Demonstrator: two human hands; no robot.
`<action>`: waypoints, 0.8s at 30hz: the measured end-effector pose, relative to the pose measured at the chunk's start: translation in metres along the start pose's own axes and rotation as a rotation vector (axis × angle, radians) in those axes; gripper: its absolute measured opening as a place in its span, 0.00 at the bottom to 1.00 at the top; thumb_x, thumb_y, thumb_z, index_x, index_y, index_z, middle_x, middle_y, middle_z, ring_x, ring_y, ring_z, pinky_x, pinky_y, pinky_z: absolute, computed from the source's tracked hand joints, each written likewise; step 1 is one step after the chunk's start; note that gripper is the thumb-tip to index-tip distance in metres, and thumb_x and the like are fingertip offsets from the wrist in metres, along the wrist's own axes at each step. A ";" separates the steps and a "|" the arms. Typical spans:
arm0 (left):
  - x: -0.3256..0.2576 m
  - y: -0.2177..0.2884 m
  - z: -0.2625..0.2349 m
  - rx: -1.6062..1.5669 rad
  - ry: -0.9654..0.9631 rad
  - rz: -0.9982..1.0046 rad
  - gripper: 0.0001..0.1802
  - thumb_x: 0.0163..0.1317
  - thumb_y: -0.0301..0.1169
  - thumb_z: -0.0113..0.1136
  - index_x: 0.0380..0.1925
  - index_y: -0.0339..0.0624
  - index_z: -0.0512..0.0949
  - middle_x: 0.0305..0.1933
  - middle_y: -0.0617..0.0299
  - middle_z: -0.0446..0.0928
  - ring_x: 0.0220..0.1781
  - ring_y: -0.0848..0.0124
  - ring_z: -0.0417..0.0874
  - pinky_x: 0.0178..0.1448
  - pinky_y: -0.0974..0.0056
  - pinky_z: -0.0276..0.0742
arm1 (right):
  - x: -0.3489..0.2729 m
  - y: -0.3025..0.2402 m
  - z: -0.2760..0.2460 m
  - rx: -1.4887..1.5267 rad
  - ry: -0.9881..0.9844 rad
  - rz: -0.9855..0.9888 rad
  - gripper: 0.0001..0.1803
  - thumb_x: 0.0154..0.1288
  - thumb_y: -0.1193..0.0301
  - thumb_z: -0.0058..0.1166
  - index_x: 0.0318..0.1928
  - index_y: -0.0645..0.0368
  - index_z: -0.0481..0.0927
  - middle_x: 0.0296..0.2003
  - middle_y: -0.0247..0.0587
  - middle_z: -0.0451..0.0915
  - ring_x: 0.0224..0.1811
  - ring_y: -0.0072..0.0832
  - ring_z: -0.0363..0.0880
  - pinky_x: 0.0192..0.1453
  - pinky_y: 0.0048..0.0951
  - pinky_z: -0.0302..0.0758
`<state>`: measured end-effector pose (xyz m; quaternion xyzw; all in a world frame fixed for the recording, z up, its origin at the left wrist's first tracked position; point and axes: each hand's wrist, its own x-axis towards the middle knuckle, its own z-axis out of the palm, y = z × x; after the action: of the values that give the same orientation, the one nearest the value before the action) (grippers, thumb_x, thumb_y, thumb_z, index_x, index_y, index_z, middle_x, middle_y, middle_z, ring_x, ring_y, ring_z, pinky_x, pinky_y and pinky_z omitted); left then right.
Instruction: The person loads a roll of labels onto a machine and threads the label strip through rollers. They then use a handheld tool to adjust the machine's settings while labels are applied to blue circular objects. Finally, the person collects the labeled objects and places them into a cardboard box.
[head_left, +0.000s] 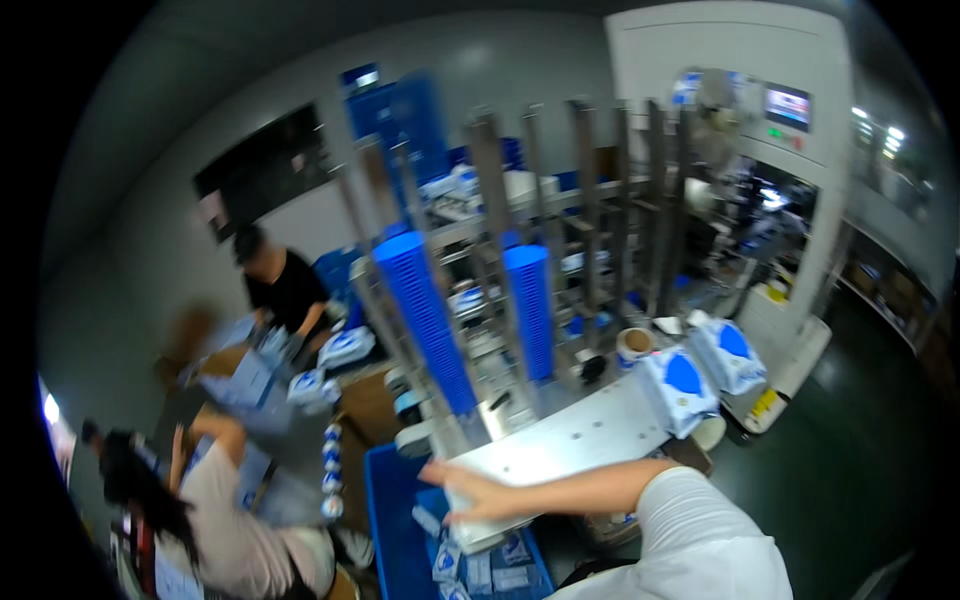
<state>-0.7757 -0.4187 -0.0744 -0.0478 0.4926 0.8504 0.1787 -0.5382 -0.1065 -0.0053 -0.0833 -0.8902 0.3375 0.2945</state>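
Reaching across from the right, one hand (pixel 470 495) lies spread, fingers open, grasping nothing, on the near-left corner of the long grey metal worktop (pixel 570 440) — the other hand out of view.

We see one arm of our own, the right arm (pixel 590 490), entering from about five o'clock and reaching toward nine o'clock across the lower middle of the view. Its white sleeve ends near the elbow, the forearm bare beyond it. Our right hand (pixel 468 493) lies open, fingers (pixel 432 470) spread flat, palm down. Our left hand is out of sight.
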 end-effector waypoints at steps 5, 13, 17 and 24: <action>-0.059 -0.057 0.137 0.267 -0.470 0.045 0.60 0.37 0.47 0.70 0.66 0.33 0.46 0.66 0.45 0.52 0.65 0.54 0.60 0.67 0.52 0.56 | -0.023 -0.079 0.049 0.456 -0.243 -0.039 0.68 0.40 0.49 0.70 0.69 0.61 0.33 0.68 0.59 0.40 0.71 0.48 0.39 0.72 0.40 0.41; -0.137 -0.097 0.243 0.496 -1.195 0.481 0.61 0.37 0.49 0.69 0.66 0.32 0.45 0.66 0.44 0.51 0.65 0.53 0.61 0.67 0.52 0.56 | -0.067 -0.021 -0.072 0.357 -0.009 0.185 0.69 0.39 0.44 0.66 0.70 0.54 0.31 0.60 0.61 0.48 0.63 0.57 0.51 0.64 0.46 0.54; -0.122 -0.142 0.293 0.987 -1.577 0.842 0.64 0.32 0.48 0.72 0.64 0.32 0.43 0.62 0.43 0.53 0.61 0.52 0.62 0.65 0.52 0.56 | -0.112 0.023 -0.124 -0.238 0.052 0.067 0.67 0.33 0.54 0.69 0.69 0.57 0.37 0.56 0.65 0.53 0.59 0.60 0.54 0.63 0.48 0.56; -0.146 -0.154 0.312 0.882 -1.554 0.115 0.53 0.31 0.39 0.69 0.59 0.37 0.52 0.57 0.50 0.62 0.59 0.54 0.66 0.64 0.54 0.61 | -0.124 0.031 -0.145 -0.182 -0.018 0.123 0.66 0.29 0.54 0.71 0.69 0.53 0.44 0.62 0.63 0.49 0.66 0.59 0.48 0.66 0.53 0.51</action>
<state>-0.5566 -0.1198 -0.0035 0.6395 0.5163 0.3835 0.4211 -0.3550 -0.0454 0.0034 -0.1612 -0.9129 0.2735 0.2567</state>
